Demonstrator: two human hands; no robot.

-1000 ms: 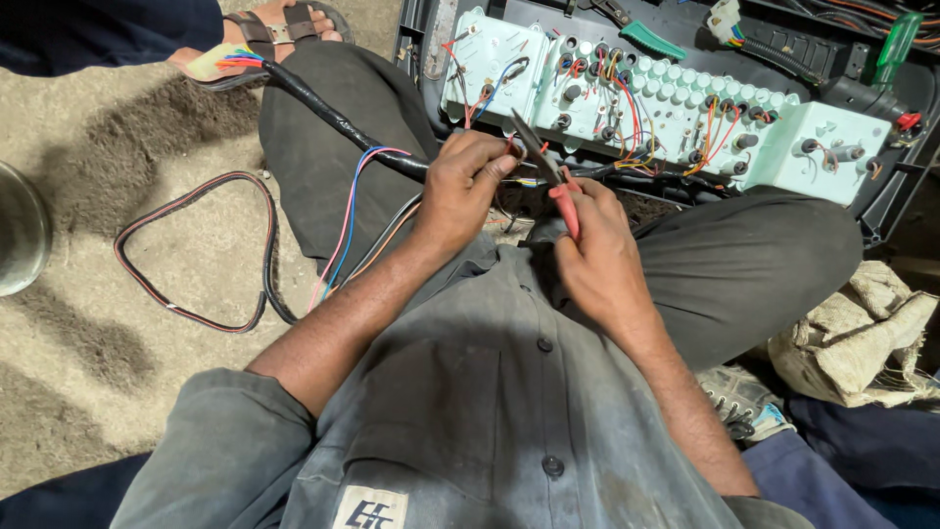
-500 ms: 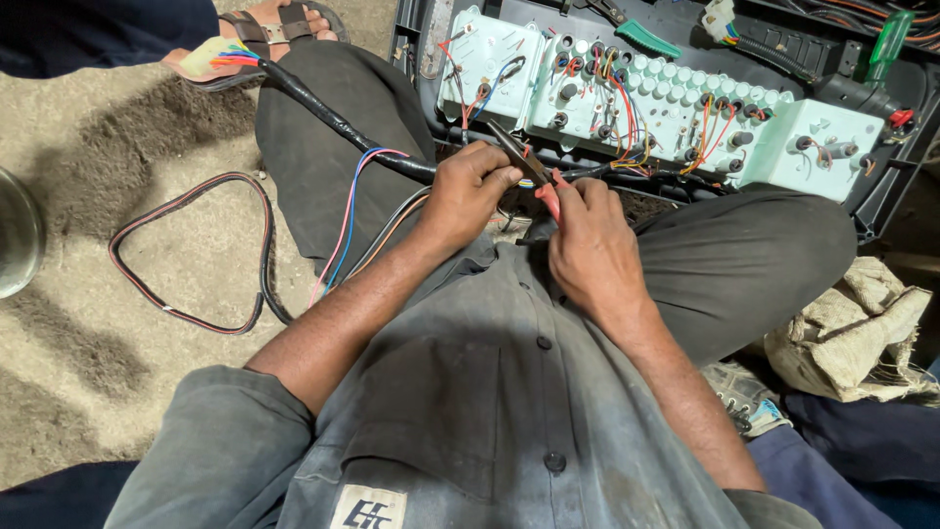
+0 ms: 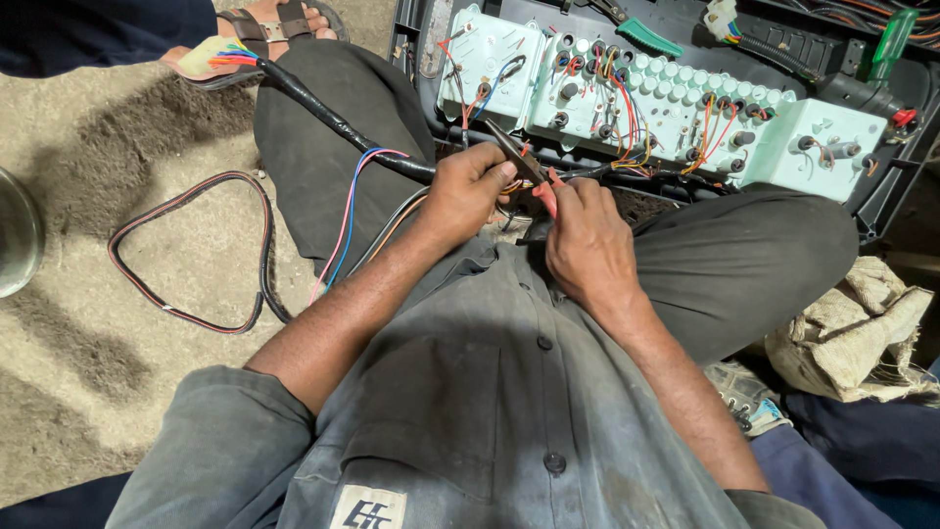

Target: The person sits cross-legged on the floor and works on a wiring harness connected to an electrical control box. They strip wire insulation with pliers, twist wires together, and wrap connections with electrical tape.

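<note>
Over the lap, right at the middle of the head view, sit the pliers [image 3: 529, 171] with red handles, their dark nose angled up toward the pale green panel. The right hand [image 3: 587, 245] is clenched around those red handles, knuckles up. Just beside it, touching at the fingertips, the left hand [image 3: 470, 191] pinches a small bunch of thin coloured wires [image 3: 511, 184] right at the pliers' nose; whether the nose is actually biting on a wire, that cannot be told from here.

Out from the left hand runs a thick black cable [image 3: 333, 122], up across the dark trouser leg to a fan of bright wire ends near a sandalled foot [image 3: 264, 24] at the top left. Blue, pink and orange strands [image 3: 348, 211] peel off that cable and drop down along the forearm.

Beyond the hands lies the pale green instrument panel back [image 3: 666, 103], studded with round sockets and strung with red, orange and blue wires, seated in a black housing [image 3: 881, 196]. A green-handled screwdriver [image 3: 893, 39] rests at the top right of it.

Off to the left, on the sandy ground [image 3: 88, 284], a loop of dark cable [image 3: 186, 255] lies well apart. To the right, a crumpled sack [image 3: 852, 333] sits beside the knee.
</note>
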